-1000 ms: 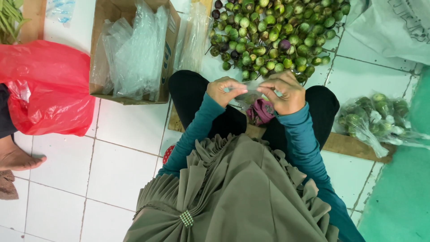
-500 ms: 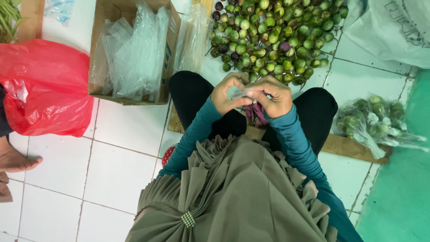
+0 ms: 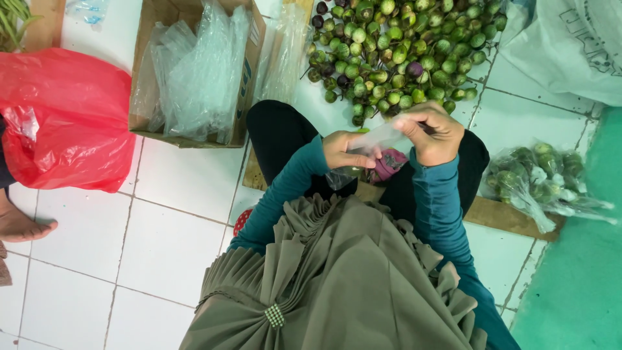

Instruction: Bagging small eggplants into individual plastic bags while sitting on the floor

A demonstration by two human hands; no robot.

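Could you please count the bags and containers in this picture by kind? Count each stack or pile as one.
Clear plastic bag held between the left hand and the right hand: 1
Cardboard box with a stack of clear bags: 1
Red plastic bag: 1
White sack: 1
Pile of filled bags of green fruit: 1
Total: 5

Bright, even light, soft shadows, slight glare on plastic (hands perhaps a little motion-blurred).
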